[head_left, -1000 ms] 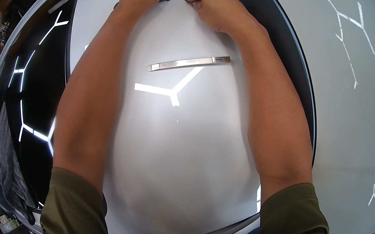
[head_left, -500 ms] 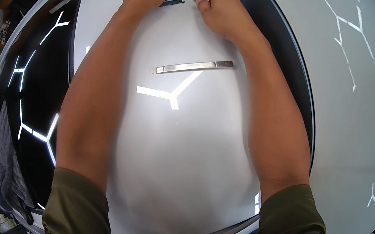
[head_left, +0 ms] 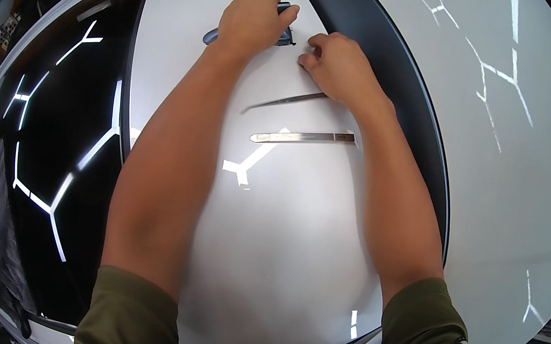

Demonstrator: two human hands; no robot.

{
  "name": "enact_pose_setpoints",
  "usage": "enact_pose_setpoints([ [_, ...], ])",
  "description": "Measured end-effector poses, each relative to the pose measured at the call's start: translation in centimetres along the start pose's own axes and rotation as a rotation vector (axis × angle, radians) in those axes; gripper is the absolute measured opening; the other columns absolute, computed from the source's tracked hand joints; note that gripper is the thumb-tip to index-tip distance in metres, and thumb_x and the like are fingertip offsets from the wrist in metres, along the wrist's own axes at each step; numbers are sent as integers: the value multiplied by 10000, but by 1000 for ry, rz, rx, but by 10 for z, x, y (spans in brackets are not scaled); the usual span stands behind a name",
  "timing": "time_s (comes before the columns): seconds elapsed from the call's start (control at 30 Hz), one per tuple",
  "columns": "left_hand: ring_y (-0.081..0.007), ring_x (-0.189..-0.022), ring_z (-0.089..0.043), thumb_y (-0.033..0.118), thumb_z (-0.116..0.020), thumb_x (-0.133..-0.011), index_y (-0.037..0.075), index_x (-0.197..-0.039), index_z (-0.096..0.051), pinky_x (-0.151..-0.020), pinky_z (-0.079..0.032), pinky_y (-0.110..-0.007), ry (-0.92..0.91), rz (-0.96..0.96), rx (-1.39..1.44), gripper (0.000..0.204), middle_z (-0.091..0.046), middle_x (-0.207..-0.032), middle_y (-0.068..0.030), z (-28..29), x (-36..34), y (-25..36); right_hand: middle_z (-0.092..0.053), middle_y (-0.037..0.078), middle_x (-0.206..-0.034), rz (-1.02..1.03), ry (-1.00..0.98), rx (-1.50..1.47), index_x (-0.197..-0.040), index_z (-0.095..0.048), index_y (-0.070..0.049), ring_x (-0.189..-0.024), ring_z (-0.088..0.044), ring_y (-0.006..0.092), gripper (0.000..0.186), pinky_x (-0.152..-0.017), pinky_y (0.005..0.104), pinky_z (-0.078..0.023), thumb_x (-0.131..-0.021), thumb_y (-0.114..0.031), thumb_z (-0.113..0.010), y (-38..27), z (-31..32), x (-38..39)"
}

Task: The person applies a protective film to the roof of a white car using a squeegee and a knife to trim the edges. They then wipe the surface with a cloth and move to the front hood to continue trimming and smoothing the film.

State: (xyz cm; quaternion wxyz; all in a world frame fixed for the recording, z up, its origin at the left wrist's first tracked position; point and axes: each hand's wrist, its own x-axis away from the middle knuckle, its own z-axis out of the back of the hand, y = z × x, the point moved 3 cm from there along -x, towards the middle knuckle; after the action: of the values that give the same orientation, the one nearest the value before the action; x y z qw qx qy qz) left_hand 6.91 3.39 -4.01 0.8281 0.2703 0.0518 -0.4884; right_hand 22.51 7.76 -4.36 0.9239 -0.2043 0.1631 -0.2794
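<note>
My left hand (head_left: 253, 22) is wrapped over a blue-grey thing like a tape dispenser (head_left: 286, 36), whose rounded tail shows by the wrist. Just right of it is my right hand (head_left: 333, 62), fingers curled, thumb and index tip apart with nothing visible between them. A thin grey metal tool with a fine bent tip (head_left: 285, 101) runs out from beside the right wrist; its other end is hidden, so whether the hand touches it I cannot tell. Below, a flat silver strip tool with a rounded end (head_left: 303, 138) lies on the white car panel (head_left: 279, 243).
Left of the panel is a glossy black window (head_left: 75, 144), with a grey cloth (head_left: 1, 218) at its lower left. A dark curved trim (head_left: 390, 54) borders the right side; beyond it spreads another pale glossy surface (head_left: 514, 177) reflecting ceiling lights.
The view has shifted, and both hands appear lower and further right. My right thumb and index finger, pinched on a pale strip before, have parted. The thin bent-tip tool has come into sight.
</note>
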Motion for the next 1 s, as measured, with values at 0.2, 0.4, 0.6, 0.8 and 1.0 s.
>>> enact_pose_setpoints([
  [0.2, -323, -662, -660, 427, -613, -873, 23, -821, -705, -665, -534, -421, 105, -24, -20, 418, -671, -688, -152, 1, 2, -5, -695, 180, -929, 38, 68, 94, -1005, -701, -8, -885, -663, 327, 226, -829, 429, -513, -880, -160, -590, 6, -23, -33],
  [0.4, -305, -616, -639, 419, -623, -875, 11, -836, -706, -646, -522, -401, 102, -24, 3, 419, -649, -638, -146, 5, 4, -9, -702, 169, -889, 2, 51, 5, -965, -697, -6, -881, -667, 320, 209, -826, 422, -510, -867, -164, -601, -1, -28, -33],
  [0.6, -295, -603, -638, 424, -625, -874, 14, -860, -714, -643, -526, -395, 92, -28, 19, 419, -648, -626, -138, 2, 2, -14, -703, 173, -922, -48, 1, 84, -974, -674, 5, -902, -667, 331, 241, -839, 425, -509, -889, -188, -555, -4, -30, -35],
  [0.8, -286, -618, -652, 440, -633, -856, 40, -863, -725, -649, -532, -397, 130, -48, -28, 410, -667, -643, -125, 0, 1, -18, -698, 203, -982, -48, -85, 215, -1040, -643, 30, -949, -667, 352, 316, -868, 439, -506, -894, -234, -549, -18, -30, -30],
  [1.0, -284, -626, -667, 385, -617, -839, 39, -787, -716, -631, -549, -398, 134, -61, 22, 363, -666, -644, -124, 1, 4, -15, -693, 208, -972, 3, -8, 163, -1048, -637, 39, -952, -665, 356, 316, -880, 443, -506, -894, -225, -556, -7, -27, -24],
])
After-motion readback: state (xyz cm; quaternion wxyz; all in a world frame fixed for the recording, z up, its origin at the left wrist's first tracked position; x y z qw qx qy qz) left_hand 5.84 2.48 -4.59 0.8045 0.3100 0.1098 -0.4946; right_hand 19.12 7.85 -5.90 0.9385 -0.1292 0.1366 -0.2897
